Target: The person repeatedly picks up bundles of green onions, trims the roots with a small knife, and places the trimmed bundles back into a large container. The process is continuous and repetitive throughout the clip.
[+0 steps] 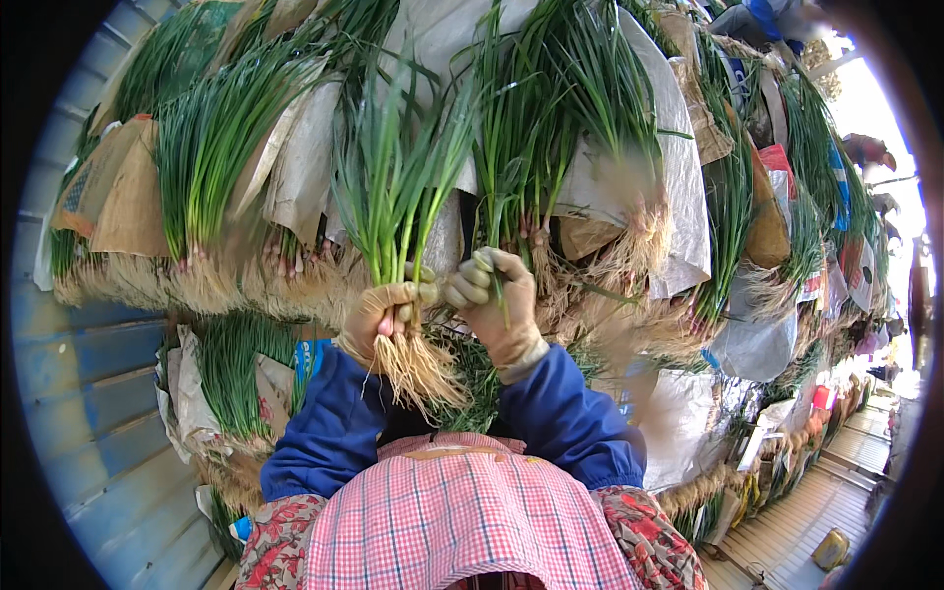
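My gloved left hand [383, 317] grips a bunch of green garlic plants [402, 214] near the bulbs. Their long leaves point away from me, and pale roots hang below the fist. Close beside it, my gloved right hand [501, 310] is closed around a green leaf [499, 295], whose end sticks out below the fingers. Beyond my hands lie more bunches of the same plants [527, 147], with pinkish bulbs and tangled roots [634, 243].
White woven sacks [682, 184] and brown sacks [129, 192] lie among long rows of bunches. Blue metal sheeting [118, 398] runs along the left. Slatted boards [804, 523] lie at the lower right, with a yellowish object [831, 549] on them. Part of a person [767, 22] shows at the upper right.
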Demonstrator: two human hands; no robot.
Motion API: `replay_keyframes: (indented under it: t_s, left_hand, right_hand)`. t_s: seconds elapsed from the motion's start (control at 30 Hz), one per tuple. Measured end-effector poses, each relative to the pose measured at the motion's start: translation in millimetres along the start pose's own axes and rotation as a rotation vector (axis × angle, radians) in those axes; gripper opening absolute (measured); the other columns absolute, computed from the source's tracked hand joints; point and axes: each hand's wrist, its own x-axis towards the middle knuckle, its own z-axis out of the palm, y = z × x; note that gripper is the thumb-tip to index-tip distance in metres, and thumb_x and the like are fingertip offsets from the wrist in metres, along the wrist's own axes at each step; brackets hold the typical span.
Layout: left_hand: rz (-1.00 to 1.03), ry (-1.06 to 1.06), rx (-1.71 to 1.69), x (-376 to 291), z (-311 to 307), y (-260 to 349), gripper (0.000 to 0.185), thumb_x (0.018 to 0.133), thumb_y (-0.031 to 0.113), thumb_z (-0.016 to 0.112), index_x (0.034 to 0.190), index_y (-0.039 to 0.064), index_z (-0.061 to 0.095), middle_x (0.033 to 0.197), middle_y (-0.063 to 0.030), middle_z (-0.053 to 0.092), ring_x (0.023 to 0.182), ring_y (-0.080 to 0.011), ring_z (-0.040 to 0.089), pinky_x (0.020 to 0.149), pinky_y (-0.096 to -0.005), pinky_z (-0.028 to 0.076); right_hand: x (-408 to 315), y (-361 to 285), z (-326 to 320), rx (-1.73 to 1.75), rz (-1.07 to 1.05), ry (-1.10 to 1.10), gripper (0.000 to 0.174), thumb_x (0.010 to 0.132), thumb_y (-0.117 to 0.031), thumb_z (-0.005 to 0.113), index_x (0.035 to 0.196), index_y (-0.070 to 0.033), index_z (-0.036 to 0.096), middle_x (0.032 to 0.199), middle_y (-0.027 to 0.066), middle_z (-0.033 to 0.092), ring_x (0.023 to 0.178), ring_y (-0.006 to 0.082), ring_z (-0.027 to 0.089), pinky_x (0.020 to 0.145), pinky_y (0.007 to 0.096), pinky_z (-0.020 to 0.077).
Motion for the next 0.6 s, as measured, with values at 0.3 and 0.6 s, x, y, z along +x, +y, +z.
replay_keyframes:
  t_s: [0.3,0.6]
  left_hand:
    - [-0.049,0.22,0.143,12,0,-13,0.02,0.086,0.008,0.061,0.097,-0.009,0.066,0.057,-0.0055,0.057,0.041,-0.0121,0.05,0.044,-0.0238,0.045]
    - [0.066,0.067,0.258,18,-28,19,0.044,0.083,0.008,0.061,0.122,-0.011,0.052,0.078,-0.012,0.069,0.041,-0.0096,0.053,0.045,-0.0213,0.049]
  right_hand:
    - [-45,18,-8,-1.076,0.162,0.006,0.019,0.085,-0.015,0.06,0.1,-0.004,0.064,0.069,0.0002,0.058,0.047,0.0067,0.045,0.041,0.0218,0.0367]
    - [-96,-8,-98,-2.514,0.948,-0.162,0.044,0.087,-0.046,0.046,0.089,-0.008,0.067,0.101,0.0162,0.068,0.093,0.0279,0.066,0.08,0.0412,0.0506]
